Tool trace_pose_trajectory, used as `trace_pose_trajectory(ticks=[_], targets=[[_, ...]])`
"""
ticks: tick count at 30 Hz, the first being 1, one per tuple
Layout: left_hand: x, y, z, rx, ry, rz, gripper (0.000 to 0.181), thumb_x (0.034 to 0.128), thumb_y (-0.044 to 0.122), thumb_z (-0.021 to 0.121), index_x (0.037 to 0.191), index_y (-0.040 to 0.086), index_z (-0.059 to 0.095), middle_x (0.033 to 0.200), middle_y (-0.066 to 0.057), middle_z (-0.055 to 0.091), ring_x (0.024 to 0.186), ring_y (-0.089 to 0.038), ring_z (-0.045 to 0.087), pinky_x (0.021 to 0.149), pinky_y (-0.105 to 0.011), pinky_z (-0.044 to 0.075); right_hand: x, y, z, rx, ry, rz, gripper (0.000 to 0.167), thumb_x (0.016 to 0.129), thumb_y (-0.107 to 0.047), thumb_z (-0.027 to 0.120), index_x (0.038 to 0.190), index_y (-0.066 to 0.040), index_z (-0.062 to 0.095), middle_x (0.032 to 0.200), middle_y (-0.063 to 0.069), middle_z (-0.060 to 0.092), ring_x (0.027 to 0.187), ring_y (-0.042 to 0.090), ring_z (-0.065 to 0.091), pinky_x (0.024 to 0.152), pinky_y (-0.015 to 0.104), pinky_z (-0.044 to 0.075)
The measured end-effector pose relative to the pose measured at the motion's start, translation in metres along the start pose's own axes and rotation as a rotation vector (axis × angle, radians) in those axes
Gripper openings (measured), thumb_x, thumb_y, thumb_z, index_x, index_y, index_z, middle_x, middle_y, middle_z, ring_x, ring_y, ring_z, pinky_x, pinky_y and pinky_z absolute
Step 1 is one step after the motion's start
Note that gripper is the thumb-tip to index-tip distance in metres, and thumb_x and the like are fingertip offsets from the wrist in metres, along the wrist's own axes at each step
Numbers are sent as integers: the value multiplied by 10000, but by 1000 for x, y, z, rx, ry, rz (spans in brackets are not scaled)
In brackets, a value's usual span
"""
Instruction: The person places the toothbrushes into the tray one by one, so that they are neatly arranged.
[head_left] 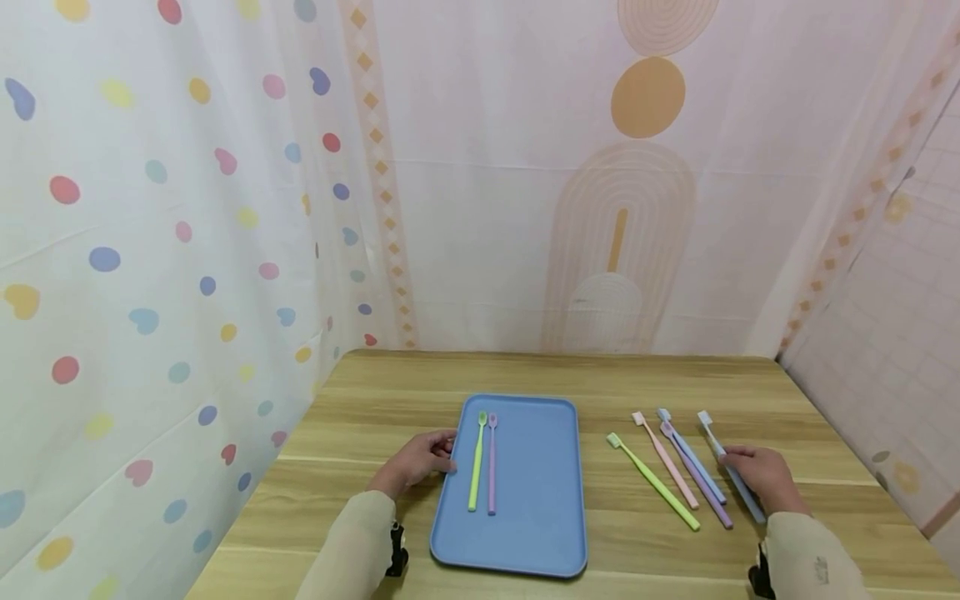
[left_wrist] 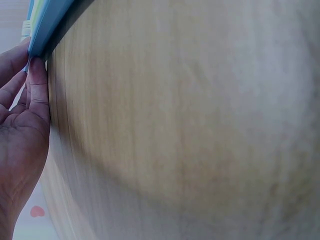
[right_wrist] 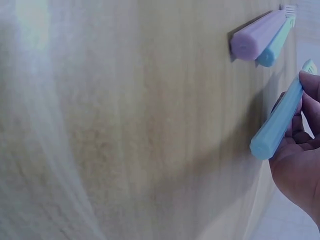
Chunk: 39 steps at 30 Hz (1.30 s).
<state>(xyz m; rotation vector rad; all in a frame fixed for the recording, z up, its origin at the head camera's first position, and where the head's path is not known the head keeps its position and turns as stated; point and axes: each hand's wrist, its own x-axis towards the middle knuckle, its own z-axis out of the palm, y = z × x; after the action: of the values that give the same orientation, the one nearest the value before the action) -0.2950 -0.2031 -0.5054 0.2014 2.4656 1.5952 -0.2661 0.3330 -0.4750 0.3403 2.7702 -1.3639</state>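
Note:
The blue tray (head_left: pixel 536 483) lies on the wooden table with a yellow-green toothbrush (head_left: pixel 476 471) and a purple toothbrush (head_left: pixel 492 475) side by side near its left edge. My left hand (head_left: pixel 418 461) holds that edge between thumb and fingers; the left wrist view shows the hand (left_wrist: pixel 22 125) at the tray rim (left_wrist: pixel 52 25). At the right, my right hand (head_left: pixel 765 475) pinches a light blue toothbrush (head_left: pixel 742 490) around its middle. In the right wrist view, the toothbrush (right_wrist: pixel 279 122) is between the thumb and fingers of the hand (right_wrist: pixel 300 165), its handle end towards the camera.
Between the tray and my right hand lie a green toothbrush (head_left: pixel 656 483), a pink one (head_left: pixel 667 458), a blue one (head_left: pixel 697 463) and a purple one (head_left: pixel 708 486); the blue and purple overlap. Patterned curtains (head_left: pixel 480 250) hang behind the table (head_left: pixel 360 383) and at its sides.

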Motion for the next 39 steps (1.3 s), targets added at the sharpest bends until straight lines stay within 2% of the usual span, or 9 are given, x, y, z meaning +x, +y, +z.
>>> trace_pose_trajectory(ticks=[5, 11, 15, 19, 25, 32, 36, 39], targets=[[-1, 0, -1, -3, -7, 4, 610, 821, -102, 718, 1387, -103, 491, 1035, -126, 579, 939, -232, 513, 784, -301, 462, 2, -5, 0, 21, 8, 5, 502, 960, -229, 586, 1296, 143, 551, 1358, 376, 456, 1196, 495, 467, 925, 531, 427], [-1, 1, 0, -3, 9, -2, 606, 813, -115, 718, 1379, -102, 501, 1036, -131, 579, 935, -237, 510, 786, -318, 461, 5, -14, 4, 17, 28, -55, 508, 982, -241, 560, 1323, 135, 536, 1347, 365, 482, 1182, 490, 493, 876, 494, 463], [-1, 1, 1, -1, 15, -10, 597, 812, -120, 716, 1373, -93, 514, 1033, -126, 580, 934, -237, 511, 790, -317, 460, 5, -22, 8, 36, 20, -79, 495, 988, -234, 549, 1321, 133, 541, 1315, 362, 512, 1100, 452, 553, 790, 428, 501], [0, 0, 1, -4, 6, -6, 590, 814, -117, 715, 1370, -88, 518, 1031, -117, 582, 934, -231, 516, 791, -311, 462, 7, -31, 16, 105, 10, -46, 506, 987, -235, 550, 1343, 125, 524, 1313, 348, 514, 1060, 370, 573, 747, 383, 511], [0, 0, 1, -11, 5, -1, 591, 810, -117, 717, 1367, -90, 520, 1033, -123, 585, 930, -231, 521, 787, -309, 466, 7, -46, 31, 182, -13, -3, 511, 982, -228, 554, 1367, 106, 509, 1366, 327, 480, 1125, 350, 536, 806, 384, 491], [-2, 1, 2, -19, 6, -4, 599, 807, -120, 718, 1370, -94, 516, 1026, -122, 582, 928, -235, 516, 794, -322, 464, 6, -64, 50, 256, -2, 18, 489, 959, -202, 615, 1354, 78, 543, 1313, 305, 530, 958, 244, 570, 678, 271, 471], [-1, 2, 2, -15, 3, -11, 602, 809, -114, 721, 1374, -86, 517, 1027, -121, 581, 928, -233, 515, 787, -308, 466, 5, -75, 63, 339, -12, 17, 465, 973, -154, 592, 1372, 76, 524, 1306, 287, 532, 925, 202, 567, 674, 261, 476], [-1, 3, 2, -16, 5, -13, 594, 811, -113, 719, 1371, -83, 523, 1022, -119, 580, 925, -231, 515, 775, -294, 467, 4, -83, 73, 380, -8, -11, 450, 975, -137, 598, 1353, 98, 528, 1221, 250, 585, 875, 185, 571, 673, 276, 479]])
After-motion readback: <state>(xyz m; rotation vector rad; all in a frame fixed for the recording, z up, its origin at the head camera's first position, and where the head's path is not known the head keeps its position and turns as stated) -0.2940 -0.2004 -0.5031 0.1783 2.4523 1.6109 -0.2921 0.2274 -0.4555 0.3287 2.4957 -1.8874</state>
